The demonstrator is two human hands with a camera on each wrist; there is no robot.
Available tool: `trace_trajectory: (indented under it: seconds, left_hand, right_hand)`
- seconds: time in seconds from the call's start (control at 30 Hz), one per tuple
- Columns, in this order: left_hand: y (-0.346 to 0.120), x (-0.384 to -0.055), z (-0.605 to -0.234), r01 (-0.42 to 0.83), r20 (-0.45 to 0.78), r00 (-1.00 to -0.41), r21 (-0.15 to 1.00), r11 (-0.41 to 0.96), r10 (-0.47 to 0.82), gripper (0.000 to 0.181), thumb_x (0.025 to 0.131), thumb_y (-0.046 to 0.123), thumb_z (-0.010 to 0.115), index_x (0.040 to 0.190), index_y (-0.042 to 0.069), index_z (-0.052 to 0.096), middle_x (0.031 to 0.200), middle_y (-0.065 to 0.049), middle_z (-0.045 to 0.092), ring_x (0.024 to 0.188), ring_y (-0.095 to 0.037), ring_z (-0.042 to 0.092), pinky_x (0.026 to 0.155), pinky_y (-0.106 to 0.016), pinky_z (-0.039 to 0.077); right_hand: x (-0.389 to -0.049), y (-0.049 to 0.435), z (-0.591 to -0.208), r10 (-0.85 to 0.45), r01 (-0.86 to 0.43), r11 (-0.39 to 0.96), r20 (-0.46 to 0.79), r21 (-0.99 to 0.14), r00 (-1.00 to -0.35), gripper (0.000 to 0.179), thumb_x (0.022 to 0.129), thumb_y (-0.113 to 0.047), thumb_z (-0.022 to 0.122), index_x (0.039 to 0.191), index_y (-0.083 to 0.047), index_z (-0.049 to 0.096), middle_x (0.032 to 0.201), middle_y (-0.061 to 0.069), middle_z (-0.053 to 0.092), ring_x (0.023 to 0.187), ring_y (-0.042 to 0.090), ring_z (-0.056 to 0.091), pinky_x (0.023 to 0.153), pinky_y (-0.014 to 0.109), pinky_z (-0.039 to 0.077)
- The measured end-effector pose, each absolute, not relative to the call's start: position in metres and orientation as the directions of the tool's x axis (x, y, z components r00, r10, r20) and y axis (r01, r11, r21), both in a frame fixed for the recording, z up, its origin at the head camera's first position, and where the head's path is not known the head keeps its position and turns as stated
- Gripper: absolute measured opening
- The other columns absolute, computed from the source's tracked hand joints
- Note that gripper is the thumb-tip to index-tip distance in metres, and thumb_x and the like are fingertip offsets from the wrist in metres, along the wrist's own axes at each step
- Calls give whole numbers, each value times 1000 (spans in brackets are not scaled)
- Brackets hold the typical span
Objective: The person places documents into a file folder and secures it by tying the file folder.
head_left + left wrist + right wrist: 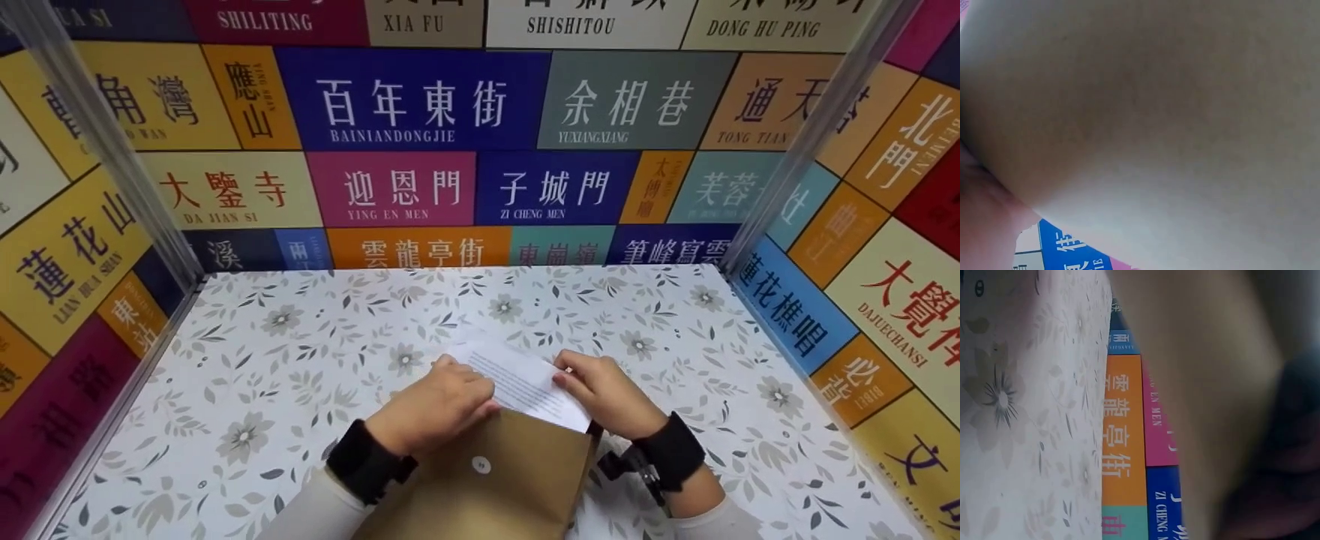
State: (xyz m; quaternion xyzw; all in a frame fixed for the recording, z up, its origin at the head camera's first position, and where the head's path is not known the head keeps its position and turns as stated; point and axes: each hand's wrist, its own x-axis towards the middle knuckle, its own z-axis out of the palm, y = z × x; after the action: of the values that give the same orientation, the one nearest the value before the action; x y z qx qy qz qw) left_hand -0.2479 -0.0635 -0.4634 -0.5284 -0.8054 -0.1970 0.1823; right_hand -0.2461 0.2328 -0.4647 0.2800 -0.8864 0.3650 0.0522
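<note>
A brown kraft document envelope (pixel 517 469) with a white round button is held up at the near side of the table. From its open top edge sticks a white printed sheet (pixel 517 379), or a few sheets together. My left hand (pixel 435 405) grips the envelope's top edge at the left, fingers curled over it. At the sheet's right edge my right hand (pixel 607 390) pinches the paper between thumb and fingers. Close up, the envelope (pixel 1157 112) fills most of the left wrist view. A blurred brown surface (pixel 1196 382) covers part of the right wrist view.
The table (pixel 315 360) wears a white cover with grey flowers and leaves. Panels of coloured sign blocks (pixel 412 101) stand at the back and both sides. Metal corner posts (pixel 817 142) rise where the panels meet.
</note>
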Motion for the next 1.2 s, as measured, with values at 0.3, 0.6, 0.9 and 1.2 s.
trace_trajectory:
  seconds: [0.3,0.6,0.9,1.2]
  left_hand:
    - [-59,-248,-473,909,472,-413,163,383,779,32,107,27,58,79,15,49,70,4,52,68,-17,59,70,-35,36]
    - [-57,-245,-483,886,398,-463,189,424,792,32,108,30,56,80,16,50,70,6,51,66,-15,55,67,-34,37]
    - [-56,-246,-501,872,295,-489,190,451,821,32,109,29,54,79,17,48,69,7,48,64,-16,52,62,-35,43]
    - [-55,-248,-507,856,294,-516,208,474,804,33,108,26,55,77,17,49,68,7,48,64,-18,54,67,-39,48]
  right_hand:
    - [-255,240,-478,-450,-510,568,275,-646,-850,12,105,-15,63,93,-18,64,79,-9,58,68,7,52,63,26,42]
    - [-252,229,-484,-498,-475,571,178,-670,-849,12,104,-20,64,94,-15,63,76,-7,58,65,7,53,61,27,44]
    - [-261,214,-519,-535,-456,648,61,-610,-842,17,102,-22,67,87,-15,61,76,-9,55,69,8,53,65,28,46]
    - [-276,235,-544,-510,-465,524,174,-713,-842,13,103,-17,65,91,-14,62,80,-7,58,73,9,55,69,26,44]
